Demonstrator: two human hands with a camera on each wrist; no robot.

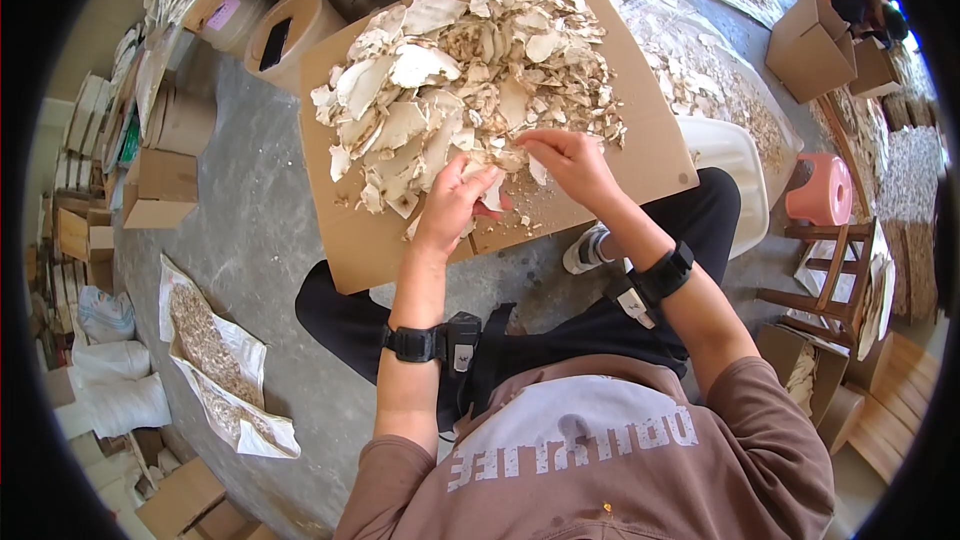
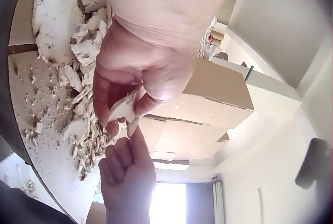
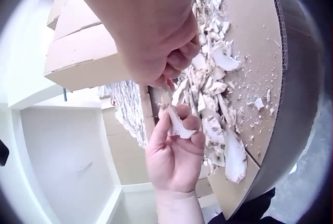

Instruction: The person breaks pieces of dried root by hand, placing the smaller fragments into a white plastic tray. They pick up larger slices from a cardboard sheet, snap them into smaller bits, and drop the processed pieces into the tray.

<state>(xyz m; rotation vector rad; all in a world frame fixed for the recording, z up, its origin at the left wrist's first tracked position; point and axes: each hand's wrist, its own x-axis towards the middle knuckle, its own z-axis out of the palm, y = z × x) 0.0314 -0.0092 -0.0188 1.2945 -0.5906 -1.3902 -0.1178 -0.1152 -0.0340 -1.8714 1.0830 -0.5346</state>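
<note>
My left hand (image 1: 452, 208) holds a small off-white, curved flake (image 3: 179, 126) between thumb and fingers, over the near edge of a heap. My right hand (image 1: 572, 165) meets it from the other side, fingers curled, its thumb and fingertip pinching the flake's narrow end. Both hands show close together in the left wrist view, with the flake (image 2: 124, 109) between them. Beyond them the heap of dry, off-white pieces (image 1: 400, 125) with brown-stained edges covers much of a cardboard sheet (image 1: 640, 130). Larger curved slabs lie at the heap's left, smaller broken bits at its right.
A white plastic tub (image 1: 745, 185) stands right of the cardboard, near a pink stool (image 1: 820, 188). Round drums (image 1: 300, 25) stand at the back left. A sack sheet with crumbs (image 1: 215, 350) lies on the left floor. Another person (image 1: 855, 0) is at the far right by boxes.
</note>
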